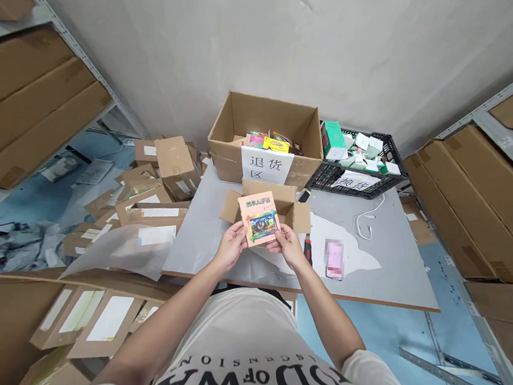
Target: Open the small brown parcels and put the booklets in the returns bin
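Above the bench (215, 255), the left hand (231, 245) pinches the pink booklet's (258, 218) lower left corner; the right hand (288, 246) grips its lower right. It hangs before the small open carton (302, 216). Keeping it level and fingers off the print probably eases reading.

grey table (393, 270) | on it: open small box (277, 209), big carton (268, 136), black crate (365, 178), white cable (366, 223), pink phone (334, 259)

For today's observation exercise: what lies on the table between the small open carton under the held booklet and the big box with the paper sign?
In the head view, nothing: bare grey table separates the small open carton from the big box.
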A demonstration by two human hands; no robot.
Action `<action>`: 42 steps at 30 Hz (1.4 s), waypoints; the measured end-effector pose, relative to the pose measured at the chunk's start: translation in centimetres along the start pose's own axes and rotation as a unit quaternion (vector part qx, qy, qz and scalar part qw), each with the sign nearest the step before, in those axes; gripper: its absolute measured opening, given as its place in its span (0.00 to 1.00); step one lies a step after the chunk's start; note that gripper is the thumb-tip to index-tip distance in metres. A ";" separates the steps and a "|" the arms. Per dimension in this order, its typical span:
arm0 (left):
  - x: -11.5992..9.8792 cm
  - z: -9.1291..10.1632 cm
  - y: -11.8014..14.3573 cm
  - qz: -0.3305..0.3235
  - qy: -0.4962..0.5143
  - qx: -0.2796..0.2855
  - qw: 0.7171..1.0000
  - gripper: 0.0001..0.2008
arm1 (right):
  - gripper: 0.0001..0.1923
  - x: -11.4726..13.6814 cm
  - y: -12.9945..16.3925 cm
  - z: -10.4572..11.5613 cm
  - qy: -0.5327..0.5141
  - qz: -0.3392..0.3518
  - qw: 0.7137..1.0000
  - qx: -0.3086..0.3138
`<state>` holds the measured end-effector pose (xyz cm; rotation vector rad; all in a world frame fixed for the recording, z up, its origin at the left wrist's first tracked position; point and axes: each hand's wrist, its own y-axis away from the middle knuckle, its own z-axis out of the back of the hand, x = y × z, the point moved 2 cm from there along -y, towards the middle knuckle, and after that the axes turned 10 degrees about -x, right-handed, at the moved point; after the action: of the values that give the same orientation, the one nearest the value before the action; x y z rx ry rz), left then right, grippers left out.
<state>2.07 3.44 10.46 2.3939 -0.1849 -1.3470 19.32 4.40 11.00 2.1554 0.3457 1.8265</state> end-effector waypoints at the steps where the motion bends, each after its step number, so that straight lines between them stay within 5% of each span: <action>1: 0.0 0.3 -0.1 0.007 -0.011 -0.003 1.000 0.25 | 0.22 0.5 -0.8 0.1 -0.001 0.013 1.000 -0.009; 8: 1.4 2.3 0.3 0.051 -0.058 -0.032 0.996 0.26 | 0.12 8.6 -10.3 0.4 -0.017 0.123 0.991 -0.057; 15: 2.0 4.0 0.4 0.061 -0.074 -0.071 0.993 0.24 | 0.06 15.4 -20.6 -1.2 -0.058 0.112 0.982 -0.143; 23: 1.4 4.8 0.0 0.049 -0.089 -0.090 0.991 0.26 | 0.09 15.1 -25.5 -1.7 -0.066 0.004 0.969 -0.237; 30: 1.5 5.9 -0.7 0.027 -0.115 -0.114 0.987 0.29 | 0.12 14.7 -27.1 -1.5 -0.020 -0.017 0.981 -0.191; 33: 1.9 6.8 -1.3 0.001 -0.129 -0.124 0.984 0.27 | 0.14 15.0 -26.9 -1.1 0.035 -0.011 0.987 -0.156; 36: 2.6 9.0 -2.5 -0.043 -0.146 -0.164 0.975 0.24 | 0.21 14.8 -23.8 0.6 0.107 0.092 0.977 -0.162; 39: 3.6 12.2 -4.4 -0.045 -0.179 -0.207 0.961 0.21 | 0.23 12.5 -16.3 4.4 0.137 0.237 0.931 -0.243; 42: 4.8 14.6 -6.6 -0.025 -0.244 -0.165 0.955 0.22 | 0.20 7.5 -7.5 8.7 0.140 0.205 0.892 -0.378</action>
<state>-8.19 4.22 -2.70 1.7756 -0.0243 -1.8140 29.22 13.52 13.79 1.4792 -0.7186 2.0142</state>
